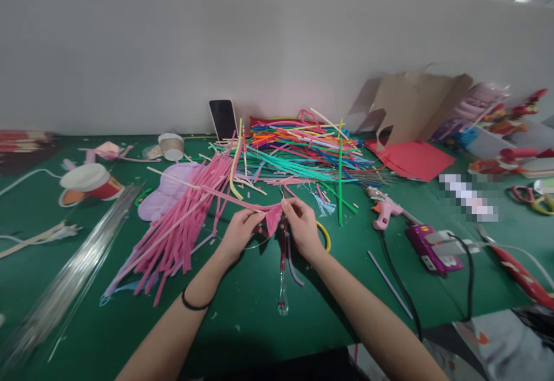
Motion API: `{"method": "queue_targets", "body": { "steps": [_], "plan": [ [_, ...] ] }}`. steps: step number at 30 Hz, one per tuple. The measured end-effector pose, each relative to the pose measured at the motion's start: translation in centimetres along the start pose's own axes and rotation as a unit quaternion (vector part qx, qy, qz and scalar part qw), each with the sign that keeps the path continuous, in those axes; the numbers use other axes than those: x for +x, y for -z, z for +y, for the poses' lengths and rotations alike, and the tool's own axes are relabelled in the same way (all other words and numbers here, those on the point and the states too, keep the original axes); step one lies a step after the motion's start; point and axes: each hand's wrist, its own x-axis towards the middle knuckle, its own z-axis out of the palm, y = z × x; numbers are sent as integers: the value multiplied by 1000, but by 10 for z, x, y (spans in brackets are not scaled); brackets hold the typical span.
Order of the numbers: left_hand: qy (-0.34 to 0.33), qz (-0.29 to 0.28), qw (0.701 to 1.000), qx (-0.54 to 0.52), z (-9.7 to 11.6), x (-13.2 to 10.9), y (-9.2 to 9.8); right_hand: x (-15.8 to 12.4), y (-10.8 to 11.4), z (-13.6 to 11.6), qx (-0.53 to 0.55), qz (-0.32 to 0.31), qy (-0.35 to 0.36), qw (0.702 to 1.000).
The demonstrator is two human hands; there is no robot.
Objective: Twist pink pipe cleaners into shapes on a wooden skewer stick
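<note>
Just in front of me, both hands pinch a pink chenille stem piece (pixel 273 220) with a small triangular shape. My left hand (pixel 238 234) is closed on its left side, where a long stem (pixel 225 195) runs off to the upper left. My right hand (pixel 303 230) grips its upper right corner between thumb and fingers. Beneath the hands lies a narrow clear-and-red item (pixel 283 288), beside a bent lilac stem (pixel 294 268). A yellow ring-shaped handle (pixel 324 236) shows partly behind my right hand. A pile of pink stems (pixel 182 225) lies left of my left hand.
Many coloured stems (pixel 298 150) are heaped at the back near a phone (pixel 223 120). At right are a pink glue gun (pixel 385 206), a purple power strip (pixel 428 248) and red sheets (pixel 415 159). Paper cups (pixel 89 179) and clear-wrapped thin rods (pixel 82 265) are at left.
</note>
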Motion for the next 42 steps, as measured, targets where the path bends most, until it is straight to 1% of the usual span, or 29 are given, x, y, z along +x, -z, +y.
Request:
{"method": "queue_targets", "body": {
  "steps": [5, 7, 9, 12, 17, 20, 24, 28, 30, 32, 34, 35, 36, 37, 38, 39, 40, 41, 42],
  "plan": [
    [0, -46, 997, 54, -1, 0, 1, 2, 2, 4, -44, -7, 27, 999],
    [-3, -62, 996, 59, 0, 0, 3, 2, 2, 6, -47, -10, 26, 998],
    [-8, -65, 996, 55, 1, 0, 4, 3, 2, 7, -48, -13, 20, 999],
    [-20, -62, 997, 45, 3, 0, 4, 2, 0, 7, -44, -22, 9, 999],
    [-37, -55, 998, 18, 6, -2, 3, 1, 1, 3, -29, -58, -14, 998],
    [-37, -49, 998, 18, 2, -1, 5, 1, 3, 2, -42, -68, 14, 997],
    [-34, -41, 998, 43, -5, 0, 5, 1, 4, 3, -70, -51, 52, 995],
    [-40, -29, 997, 52, -4, 1, 4, 3, 3, 3, -69, -44, 42, 996],
    [-44, -20, 998, 42, -5, 2, 5, 6, 6, 0, -112, -49, 39, 992],
    [-41, -1, 999, 14, -6, 6, 7, 8, 13, -8, -188, -36, 56, 980],
    [-30, 8, 999, -20, -8, 9, 10, 6, 25, -18, -296, -4, 88, 951],
    [-25, 7, 999, -31, -8, 11, 11, 2, 31, -23, -376, 16, 108, 920],
    [-21, 3, 999, -38, -8, 11, 12, -3, 38, -27, -471, 21, 125, 873],
    [-18, 0, 999, -42, -8, 12, 12, -10, 43, -29, -561, 29, 130, 817],
    [-18, 1, 999, -46, -7, 11, 11, -17, 48, -31, -632, 37, 118, 765],
    [-17, 5, 999, -51, -5, 11, 10, -25, 52, -30, -681, 43, 102, 724],
    [-15, 8, 998, -57, -4, 10, 9, -32, 55, -29, -712, 48, 88, 695],
    [-14, 11, 998, -63, -4, 9, 8, -38, 57, -27, -731, 50, 79, 676],
    [-14, 15, 997, -68, -3, 8, 6, -44, 58, -24, -741, 49, 76, 665]
  ]
}}
